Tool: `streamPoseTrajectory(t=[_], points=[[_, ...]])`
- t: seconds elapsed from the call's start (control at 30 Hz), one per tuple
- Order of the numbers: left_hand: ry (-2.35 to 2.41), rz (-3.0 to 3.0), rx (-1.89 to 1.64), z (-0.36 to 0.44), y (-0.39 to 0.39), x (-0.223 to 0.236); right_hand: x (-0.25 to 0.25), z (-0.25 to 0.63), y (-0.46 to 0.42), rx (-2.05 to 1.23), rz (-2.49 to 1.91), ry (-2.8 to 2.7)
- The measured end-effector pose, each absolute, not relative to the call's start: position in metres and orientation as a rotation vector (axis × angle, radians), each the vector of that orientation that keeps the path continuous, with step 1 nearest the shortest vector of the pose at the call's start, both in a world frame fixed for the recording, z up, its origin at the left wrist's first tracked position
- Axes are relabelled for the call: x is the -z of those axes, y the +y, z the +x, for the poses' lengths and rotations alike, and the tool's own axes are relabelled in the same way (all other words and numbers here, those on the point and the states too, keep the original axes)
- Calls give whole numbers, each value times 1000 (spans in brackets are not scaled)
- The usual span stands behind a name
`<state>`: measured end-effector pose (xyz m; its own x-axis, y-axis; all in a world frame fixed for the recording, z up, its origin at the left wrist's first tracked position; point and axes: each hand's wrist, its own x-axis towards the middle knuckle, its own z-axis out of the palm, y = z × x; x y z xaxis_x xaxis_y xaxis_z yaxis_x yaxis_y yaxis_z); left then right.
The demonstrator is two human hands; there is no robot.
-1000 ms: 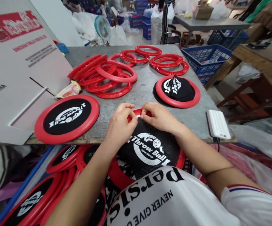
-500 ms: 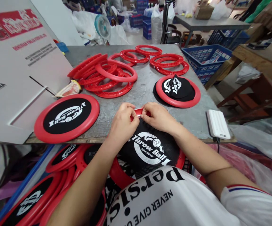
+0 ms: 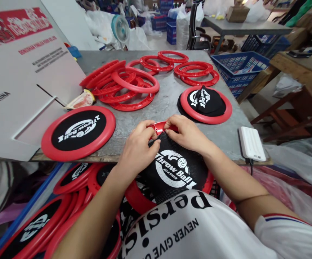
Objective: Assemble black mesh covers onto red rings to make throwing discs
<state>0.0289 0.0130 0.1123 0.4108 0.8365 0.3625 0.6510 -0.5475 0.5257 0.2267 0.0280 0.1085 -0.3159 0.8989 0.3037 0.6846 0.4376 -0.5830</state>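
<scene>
Between my hands, at the table's near edge, a red plastic ring lies tilted toward my body. Black mesh fabric printed "Throw Ball" covers its middle. My left hand has its fingers curled over the ring's far left rim, its thumb apart on the fabric. My right hand pinches the fabric's edge against the rim, thumb and forefinger together. A bare strip of red rim shows between the hands. The ring's near part is hidden by my shirt and left forearm.
A covered disc lies left on the table, beside a white carton. Loose red rings are heaped behind. At right are a ring with folded black cloth and a white power bank. More discs are stacked below left.
My left thumb has moved back from the right fingertips and down onto the fabric. More of the red rim shows between the hands. The whole view has shifted slightly.
</scene>
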Motion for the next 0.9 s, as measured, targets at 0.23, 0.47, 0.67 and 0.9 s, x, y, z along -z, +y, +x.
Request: streamPoseTrajectory(t=[0.23, 0.47, 0.67, 0.9], points=[[1387, 2070, -861, 28, 15, -116, -108, 235, 27, -494, -1341, -2107], [1338, 2065, -867, 29, 17, -116, -119, 231, 33, -522, -1162, -2293], [1308, 2104, -852, 27, 16, -116, -123, 224, 32, -527, -1226, -2315], [1282, 2139, -821, 30, 16, -119, -119, 226, 28, -526, -1236, -2252]])
